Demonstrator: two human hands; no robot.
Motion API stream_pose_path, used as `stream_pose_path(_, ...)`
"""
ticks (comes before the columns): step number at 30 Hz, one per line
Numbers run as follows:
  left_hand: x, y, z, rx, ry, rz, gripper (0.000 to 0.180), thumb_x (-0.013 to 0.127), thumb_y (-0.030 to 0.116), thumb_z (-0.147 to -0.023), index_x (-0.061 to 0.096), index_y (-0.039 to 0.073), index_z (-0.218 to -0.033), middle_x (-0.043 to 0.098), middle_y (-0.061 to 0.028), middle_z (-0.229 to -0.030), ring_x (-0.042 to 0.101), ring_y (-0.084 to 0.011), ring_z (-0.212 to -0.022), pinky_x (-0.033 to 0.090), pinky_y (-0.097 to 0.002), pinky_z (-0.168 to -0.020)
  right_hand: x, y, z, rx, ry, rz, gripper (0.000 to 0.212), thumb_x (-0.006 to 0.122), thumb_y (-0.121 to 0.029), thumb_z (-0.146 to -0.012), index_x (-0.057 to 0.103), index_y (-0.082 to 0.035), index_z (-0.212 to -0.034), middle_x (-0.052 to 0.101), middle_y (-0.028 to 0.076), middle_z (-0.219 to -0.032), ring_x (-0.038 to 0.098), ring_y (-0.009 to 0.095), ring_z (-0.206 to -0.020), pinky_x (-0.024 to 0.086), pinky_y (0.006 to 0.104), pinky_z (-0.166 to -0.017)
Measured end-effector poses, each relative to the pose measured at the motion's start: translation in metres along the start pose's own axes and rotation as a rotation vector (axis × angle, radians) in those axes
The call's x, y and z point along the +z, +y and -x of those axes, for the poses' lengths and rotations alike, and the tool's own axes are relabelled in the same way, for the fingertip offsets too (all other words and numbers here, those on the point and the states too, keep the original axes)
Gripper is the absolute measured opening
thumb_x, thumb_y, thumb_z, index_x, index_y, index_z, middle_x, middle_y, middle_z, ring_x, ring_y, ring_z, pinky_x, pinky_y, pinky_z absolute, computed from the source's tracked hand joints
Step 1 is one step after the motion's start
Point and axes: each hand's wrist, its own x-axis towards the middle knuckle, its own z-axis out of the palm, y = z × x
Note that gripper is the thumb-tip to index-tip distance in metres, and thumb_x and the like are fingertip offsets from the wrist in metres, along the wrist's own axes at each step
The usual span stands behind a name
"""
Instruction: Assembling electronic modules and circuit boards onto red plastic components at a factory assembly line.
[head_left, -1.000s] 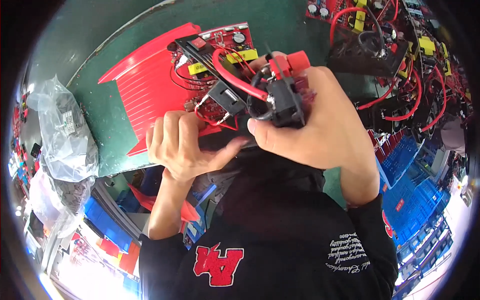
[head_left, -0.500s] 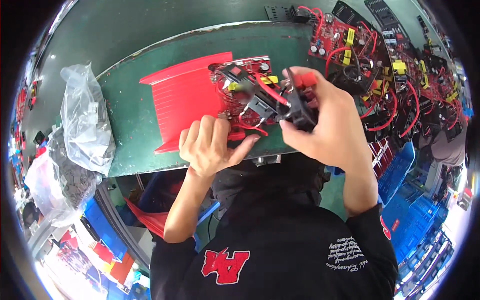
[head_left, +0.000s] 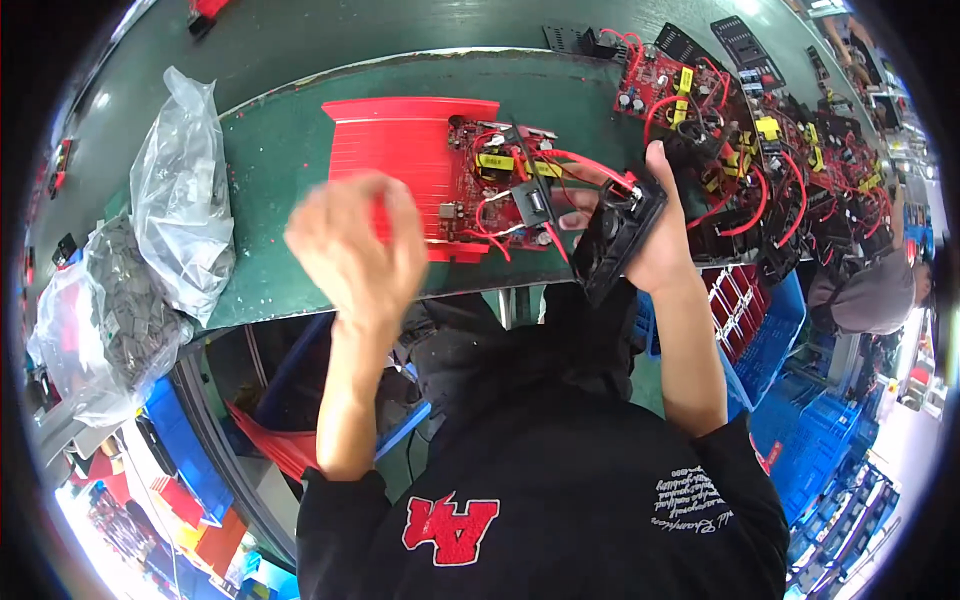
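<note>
Green and worn, the surface (head_left: 275,180) bends across the view, its near edge close to the person's black shirt (head_left: 560,480). Above it the two hands are well apart. The left hand (head_left: 355,245), blurred, is over the near left part of a red ribbed casing (head_left: 390,135); whether it grips anything cannot be told. The right hand (head_left: 660,235) is clamped on a black end panel (head_left: 612,240), held tilted at the casing's right, with the thumb up along its far side. Red wires (head_left: 590,163) run from that panel to a red circuit board (head_left: 467,190) with yellow-wrapped parts, which lies at the casing's right end. Farther left lie a clear plastic bag (head_left: 185,210) and, just beside it, another bag (head_left: 130,315) full of small grey pieces. On the right, more wired boards (head_left: 655,85) crowd together, black vented plates (head_left: 740,45) beyond them. Blue crates (head_left: 800,440) stand below.
</note>
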Motion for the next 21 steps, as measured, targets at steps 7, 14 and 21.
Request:
stream_pose_path(7, 0.0, -0.02, -0.014, -0.424, -0.444, -0.225, 0.062, 0.069, 0.047, -0.08, 0.059, -0.005, -0.114, 0.06, -0.0227, -0.112, 0.059, -0.0382, -0.105, 0.046, -0.0446, -0.091, 0.006, 0.067, 0.025, -0.468, -0.05, 0.472, 0.092, 0.072, -0.043, -0.079, 0.027, -0.001, -0.147, 0.053, 0.01, -0.124, 0.056, 0.022, -0.111, 0.045, 0.0354, -0.096)
stream_pose_path(14, 0.007, -0.021, -0.031, -0.264, -0.672, -0.059, 0.063, 0.075, 0.045, -0.077, 0.059, -0.008, -0.107, 0.067, -0.021, -0.097, 0.066, -0.0314, -0.091, 0.05, -0.0397, -0.08, 0.01, 0.074, 0.047, -0.622, 0.12, 0.691, 0.103, 0.088, -0.012, -0.062, 0.028, 0.001, -0.145, 0.048, 0.009, -0.135, 0.046, 0.019, -0.125, 0.034, 0.0346, -0.108)
stream_pose_path(21, -0.002, -0.005, -0.031, -0.323, -0.653, 0.042, 0.058, 0.079, 0.043, -0.076, 0.06, -0.009, -0.094, 0.066, -0.0141, -0.081, 0.062, -0.0199, -0.074, 0.05, -0.0341, -0.068, -0.012, 0.061, 0.062, -0.605, -0.123, 0.267, 0.099, 0.085, -0.013, -0.063, 0.029, 0.0, -0.144, 0.049, 0.007, -0.133, 0.047, 0.017, -0.123, 0.035, 0.0347, -0.107)
